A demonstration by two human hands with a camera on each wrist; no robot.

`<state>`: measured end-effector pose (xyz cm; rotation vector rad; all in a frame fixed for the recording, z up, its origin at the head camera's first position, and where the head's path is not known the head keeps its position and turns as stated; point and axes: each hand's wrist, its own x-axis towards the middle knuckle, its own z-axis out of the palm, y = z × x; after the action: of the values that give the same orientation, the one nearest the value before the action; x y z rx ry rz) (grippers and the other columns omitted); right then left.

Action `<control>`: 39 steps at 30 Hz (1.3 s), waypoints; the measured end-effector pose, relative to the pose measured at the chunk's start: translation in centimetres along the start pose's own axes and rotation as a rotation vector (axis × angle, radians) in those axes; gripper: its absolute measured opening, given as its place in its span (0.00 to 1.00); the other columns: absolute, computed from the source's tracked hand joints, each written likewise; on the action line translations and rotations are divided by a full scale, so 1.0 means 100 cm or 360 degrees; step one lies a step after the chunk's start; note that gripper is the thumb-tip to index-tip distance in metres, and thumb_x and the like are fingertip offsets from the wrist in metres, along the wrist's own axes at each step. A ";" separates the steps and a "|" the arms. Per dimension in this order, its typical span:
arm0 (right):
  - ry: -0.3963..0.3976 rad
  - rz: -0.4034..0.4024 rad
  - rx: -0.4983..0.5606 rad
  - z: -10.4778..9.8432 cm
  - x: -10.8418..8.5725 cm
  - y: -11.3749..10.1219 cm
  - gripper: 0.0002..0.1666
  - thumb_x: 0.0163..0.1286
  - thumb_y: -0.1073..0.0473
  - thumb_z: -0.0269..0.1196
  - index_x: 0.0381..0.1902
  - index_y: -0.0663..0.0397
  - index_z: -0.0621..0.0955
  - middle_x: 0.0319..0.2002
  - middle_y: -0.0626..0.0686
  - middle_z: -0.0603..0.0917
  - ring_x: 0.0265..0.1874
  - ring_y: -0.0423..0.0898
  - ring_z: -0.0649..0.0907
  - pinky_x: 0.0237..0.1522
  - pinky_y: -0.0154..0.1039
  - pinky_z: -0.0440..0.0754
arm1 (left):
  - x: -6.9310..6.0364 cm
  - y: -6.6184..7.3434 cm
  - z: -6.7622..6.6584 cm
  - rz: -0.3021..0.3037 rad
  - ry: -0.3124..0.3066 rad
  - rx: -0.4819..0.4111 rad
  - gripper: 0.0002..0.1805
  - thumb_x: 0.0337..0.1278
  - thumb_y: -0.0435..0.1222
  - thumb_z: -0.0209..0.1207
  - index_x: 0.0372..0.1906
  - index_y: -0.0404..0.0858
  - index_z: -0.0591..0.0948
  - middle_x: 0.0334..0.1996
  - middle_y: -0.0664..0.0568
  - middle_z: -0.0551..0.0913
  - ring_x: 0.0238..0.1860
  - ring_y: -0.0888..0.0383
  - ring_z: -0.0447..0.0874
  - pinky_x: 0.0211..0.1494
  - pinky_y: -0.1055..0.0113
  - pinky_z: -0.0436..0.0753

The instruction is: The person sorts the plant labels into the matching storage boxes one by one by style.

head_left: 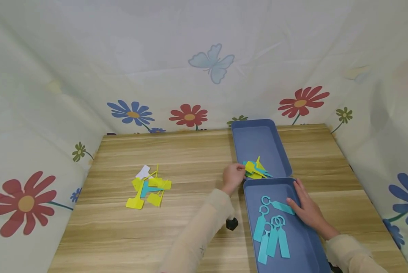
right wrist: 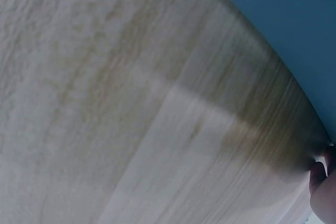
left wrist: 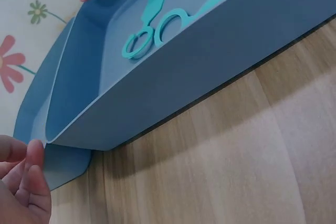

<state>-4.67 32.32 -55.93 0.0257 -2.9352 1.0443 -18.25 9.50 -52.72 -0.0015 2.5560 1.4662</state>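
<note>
Two blue trays stand end to end on the right of the table. My left hand (head_left: 233,177) pinches the left rim of the far tray (head_left: 255,138) near its front corner, its fingertips beside a small pile of yellow and teal plant labels (head_left: 255,168). In the left wrist view, those fingers (left wrist: 34,153) are bent at the tray's edge. My right hand (head_left: 307,206) grips the near tray (head_left: 303,242) by its right rim, thumb on the inner side. Several teal hook-ended tags (head_left: 273,237) lie in that near tray. The right wrist view catches only fingertips (right wrist: 317,176) against the tray's outside.
On the left of the wooden table (head_left: 190,151) lies a loose group of yellow T-shaped labels (head_left: 135,201), with a teal label (head_left: 149,189) and a white label (head_left: 144,172) among them. A small black object (head_left: 232,224) sits by my left forearm. Flowered cloth (head_left: 156,76) surrounds the table.
</note>
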 end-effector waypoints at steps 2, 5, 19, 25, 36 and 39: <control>0.0000 0.0001 -0.0004 0.000 0.000 0.000 0.43 0.64 0.49 0.53 0.68 0.59 0.48 0.69 0.60 0.44 0.63 0.67 0.54 0.51 0.69 0.56 | 0.001 -0.002 0.000 0.0002 -0.0037 -0.0009 0.09 0.48 0.32 0.54 0.35 0.36 0.82 0.26 0.52 0.84 0.18 0.64 0.79 0.21 0.77 0.72; 0.0001 -0.0007 -0.0007 0.000 0.000 -0.001 0.42 0.64 0.50 0.53 0.68 0.59 0.48 0.69 0.61 0.44 0.63 0.67 0.54 0.51 0.68 0.57 | 0.004 -0.007 -0.002 0.0008 -0.0118 -0.0117 0.08 0.48 0.32 0.55 0.34 0.37 0.83 0.25 0.53 0.84 0.19 0.63 0.80 0.23 0.75 0.76; 0.0024 -0.0031 0.0006 -0.001 -0.003 -0.002 0.42 0.64 0.51 0.54 0.67 0.60 0.48 0.68 0.62 0.45 0.62 0.69 0.55 0.50 0.68 0.57 | 0.020 -0.021 -0.065 -0.0114 -0.0426 -0.0355 0.16 0.55 0.37 0.54 0.48 0.34 0.77 0.38 0.45 0.83 0.34 0.56 0.83 0.44 0.55 0.79; 0.0036 -0.0047 -0.0005 0.000 -0.003 0.000 0.42 0.63 0.51 0.54 0.67 0.61 0.49 0.68 0.63 0.46 0.62 0.69 0.56 0.50 0.67 0.58 | 0.030 -0.034 -0.107 -0.0029 -0.0391 -0.0197 0.18 0.57 0.39 0.53 0.50 0.34 0.75 0.41 0.45 0.81 0.39 0.52 0.81 0.48 0.56 0.77; 0.0035 -0.0055 0.0001 0.000 -0.001 -0.001 0.42 0.63 0.51 0.54 0.67 0.61 0.49 0.68 0.63 0.46 0.62 0.68 0.55 0.50 0.68 0.58 | 0.037 -0.062 -0.191 0.0061 -0.0164 0.0266 0.16 0.57 0.39 0.51 0.49 0.36 0.76 0.44 0.45 0.80 0.44 0.53 0.78 0.46 0.62 0.77; 0.0032 -0.0055 0.0001 -0.001 -0.001 -0.002 0.42 0.63 0.51 0.54 0.67 0.60 0.49 0.68 0.62 0.46 0.62 0.68 0.55 0.50 0.68 0.58 | 0.037 -0.073 -0.213 0.0072 -0.0116 0.0352 0.17 0.57 0.39 0.51 0.49 0.36 0.76 0.45 0.44 0.79 0.45 0.51 0.78 0.47 0.60 0.77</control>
<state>-4.60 32.21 -55.76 0.0654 -2.9052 1.0349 -24.72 -12.05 -49.11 0.1393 2.6590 1.1671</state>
